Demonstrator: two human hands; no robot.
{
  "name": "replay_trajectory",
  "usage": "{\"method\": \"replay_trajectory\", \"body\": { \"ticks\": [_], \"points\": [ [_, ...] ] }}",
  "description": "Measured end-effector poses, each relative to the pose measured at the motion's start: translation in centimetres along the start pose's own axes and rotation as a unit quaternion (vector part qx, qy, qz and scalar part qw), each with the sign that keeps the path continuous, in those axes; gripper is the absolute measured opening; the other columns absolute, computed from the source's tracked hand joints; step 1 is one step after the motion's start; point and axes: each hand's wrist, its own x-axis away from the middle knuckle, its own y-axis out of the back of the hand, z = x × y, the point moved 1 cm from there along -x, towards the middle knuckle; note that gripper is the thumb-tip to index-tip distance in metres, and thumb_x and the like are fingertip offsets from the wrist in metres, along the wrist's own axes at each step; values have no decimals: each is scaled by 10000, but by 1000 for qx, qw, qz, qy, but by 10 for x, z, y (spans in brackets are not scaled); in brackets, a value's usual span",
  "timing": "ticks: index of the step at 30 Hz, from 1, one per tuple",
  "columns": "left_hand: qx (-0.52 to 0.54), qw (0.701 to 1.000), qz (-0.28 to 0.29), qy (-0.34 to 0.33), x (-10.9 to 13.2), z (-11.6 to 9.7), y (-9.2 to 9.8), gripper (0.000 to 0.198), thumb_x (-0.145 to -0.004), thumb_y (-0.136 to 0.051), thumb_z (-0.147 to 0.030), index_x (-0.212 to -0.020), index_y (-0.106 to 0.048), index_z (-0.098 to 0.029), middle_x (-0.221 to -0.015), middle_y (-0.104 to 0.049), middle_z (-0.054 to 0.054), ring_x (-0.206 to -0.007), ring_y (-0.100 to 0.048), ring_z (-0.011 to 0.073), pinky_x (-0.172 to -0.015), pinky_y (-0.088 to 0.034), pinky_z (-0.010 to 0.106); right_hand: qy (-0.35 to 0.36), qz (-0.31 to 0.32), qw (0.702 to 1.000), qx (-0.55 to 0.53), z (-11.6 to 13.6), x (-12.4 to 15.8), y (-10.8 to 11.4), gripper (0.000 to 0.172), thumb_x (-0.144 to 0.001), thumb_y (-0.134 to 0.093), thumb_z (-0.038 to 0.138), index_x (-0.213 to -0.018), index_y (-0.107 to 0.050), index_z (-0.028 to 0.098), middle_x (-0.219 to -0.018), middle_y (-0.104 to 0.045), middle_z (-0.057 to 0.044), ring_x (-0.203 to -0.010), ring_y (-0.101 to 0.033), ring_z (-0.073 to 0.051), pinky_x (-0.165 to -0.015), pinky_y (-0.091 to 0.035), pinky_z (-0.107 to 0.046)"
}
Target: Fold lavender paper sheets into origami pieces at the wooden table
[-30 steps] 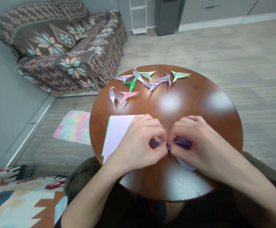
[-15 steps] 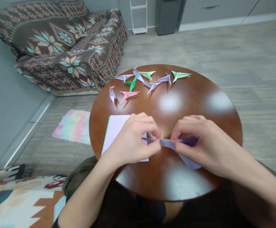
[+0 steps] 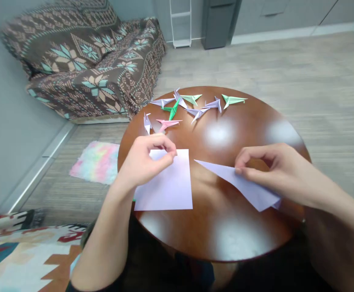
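My right hand [image 3: 274, 168] pinches a folded piece of lilac paper [image 3: 250, 187] between thumb and fingers, over the right part of the table. The paper's long thin point reaches toward the left, and its wide end hangs low near the wrist. My left hand [image 3: 148, 158] hovers above a stack of square lilac paper [image 3: 171, 192], thumb and forefinger brought together with nothing visible between them. A sliver of green shows at the stack's left edge, partly hidden by the left wrist.
Along the far edge of the round brown table [image 3: 201, 243] stand several folded paper birds, among them a pink bird [image 3: 166, 124], a dark green bird [image 3: 172, 110] and a light green bird [image 3: 233, 100]. A patterned sofa [image 3: 104, 81] and a fluffy rug [image 3: 96, 162] lie beyond to the left.
My left hand has let go of the folded paper and moved left over the stack. The right hand has shifted slightly right, keeping the paper, which now shows a broad face.
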Motion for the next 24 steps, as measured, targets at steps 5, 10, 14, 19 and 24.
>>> {"method": "replay_trajectory", "body": {
  "ticks": [5,10,14,19,24],
  "points": [
    [283,954,68,76,4,-4,-29,239,-862,-714,-323,-1023,-703,-146,-868,-707,44,-690,-632,139,-633,-480,259,-19,-11,995,-98,1,-6,-9,224,-835,-751,392,-780,-705,181,-633,-601,9,-533,-494,-113,-466,-342,-215],
    [347,928,0,138,11,-20,-57,233,-851,-766,-318,-780,-631,-141,-617,-591,-33,-514,-526,69,-547,-413,200,-8,14,992,-125,5,-6,-23,233,-908,-691,396,-806,-677,187,-646,-587,25,-551,-480,-103,-479,-334,-207],
    [366,915,23,165,13,-26,-61,284,-815,-798,-344,-739,-614,-142,-598,-584,-38,-492,-516,67,-520,-407,197,19,25,993,-110,9,-7,-32,189,-933,-655,333,-819,-686,185,-702,-623,22,-621,-495,-107,-548,-365,-213],
    [376,909,15,179,14,-28,-63,282,-795,-801,-321,-719,-590,-150,-591,-586,-42,-491,-529,67,-514,-419,191,53,0,991,-123,14,-10,-41,183,-927,-631,284,-791,-697,181,-691,-636,26,-623,-498,-105,-568,-372,-218],
    [385,907,-22,171,14,-24,-66,232,-803,-765,-236,-698,-574,-157,-552,-598,-44,-468,-516,61,-496,-395,178,52,-18,992,-109,15,-8,-42,156,-890,-631,233,-756,-695,184,-654,-612,35,-600,-494,-104,-540,-358,-218]
  ]
}}
